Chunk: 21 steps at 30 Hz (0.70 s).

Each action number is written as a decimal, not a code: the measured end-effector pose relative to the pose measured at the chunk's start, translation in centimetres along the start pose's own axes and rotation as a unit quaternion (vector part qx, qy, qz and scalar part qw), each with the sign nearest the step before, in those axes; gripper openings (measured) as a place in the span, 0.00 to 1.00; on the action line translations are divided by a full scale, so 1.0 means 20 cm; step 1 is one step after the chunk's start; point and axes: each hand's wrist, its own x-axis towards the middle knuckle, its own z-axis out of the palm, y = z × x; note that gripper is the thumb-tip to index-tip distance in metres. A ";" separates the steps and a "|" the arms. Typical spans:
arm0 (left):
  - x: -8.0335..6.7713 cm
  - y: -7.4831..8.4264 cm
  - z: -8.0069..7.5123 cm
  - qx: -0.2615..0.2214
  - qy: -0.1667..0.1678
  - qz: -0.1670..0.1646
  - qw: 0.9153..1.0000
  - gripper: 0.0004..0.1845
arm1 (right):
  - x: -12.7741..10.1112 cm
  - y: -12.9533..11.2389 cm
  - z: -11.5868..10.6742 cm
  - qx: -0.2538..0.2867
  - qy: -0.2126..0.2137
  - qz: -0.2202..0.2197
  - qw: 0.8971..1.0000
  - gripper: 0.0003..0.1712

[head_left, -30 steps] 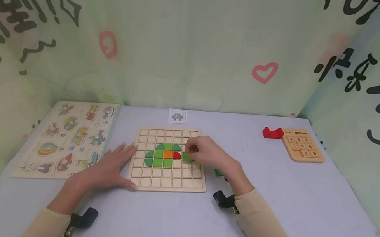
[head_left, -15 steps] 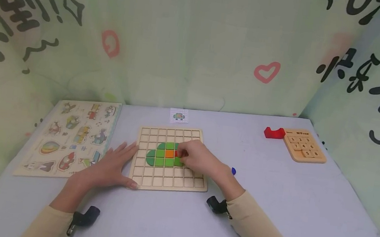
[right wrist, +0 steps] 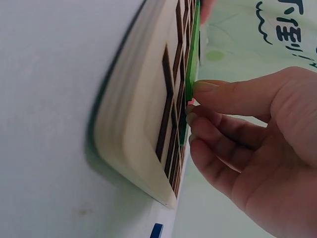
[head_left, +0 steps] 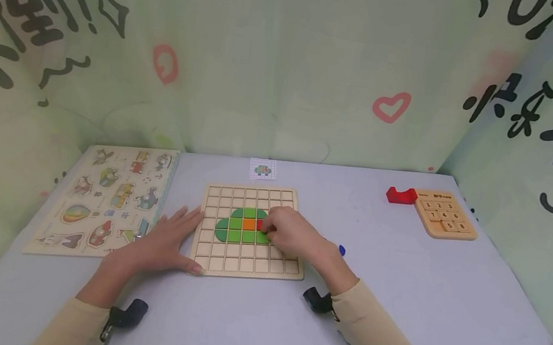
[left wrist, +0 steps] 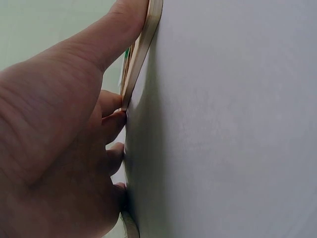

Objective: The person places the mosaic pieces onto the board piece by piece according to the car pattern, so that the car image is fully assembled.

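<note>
A wooden grid board (head_left: 225, 263) lies on the table, with green, orange and red tiles set in its middle. My left hand (head_left: 158, 244) rests at the board's left side with fingers spread; in the left wrist view its thumb (left wrist: 121, 29) lies on the board's edge. Over the right end of the coloured shape, my right hand (head_left: 295, 233) has its fingertips down on the board. The right wrist view shows the thumb and bent fingers pinching at a bright green tile (right wrist: 194, 54), beside a sliver of red. The fingers partly hide that tile in the head view.
A small picture card (head_left: 263, 170) lies behind the board. To the left is a large illustrated puzzle board (head_left: 99, 203). A red piece (head_left: 401, 196) touches a wooden number board (head_left: 445, 216) at the back right. A small blue piece (head_left: 341, 250) lies beyond the right wrist.
My right hand has carried a green tile leftward and down onto the board beside the red tile; over the last half second it has barely moved. The left hand stays at the board's edge.
</note>
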 end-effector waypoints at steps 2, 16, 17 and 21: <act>0.00 0.00 0.00 0.000 0.000 0.000 1.000 0.69 | 0.00 0.00 0.00 -0.005 -0.003 0.001 1.000 0.16; 0.00 0.01 0.00 0.002 -0.003 -0.004 1.000 0.69 | -0.08 0.10 -0.15 0.011 -0.031 0.042 0.999 0.14; 0.00 0.01 0.00 0.002 -0.002 -0.004 1.000 0.69 | -0.09 0.12 -0.16 0.012 -0.027 0.049 0.998 0.15; 0.00 0.00 0.00 0.000 -0.004 -0.007 1.000 0.70 | -0.13 0.19 -0.22 0.013 -0.013 0.083 0.996 0.15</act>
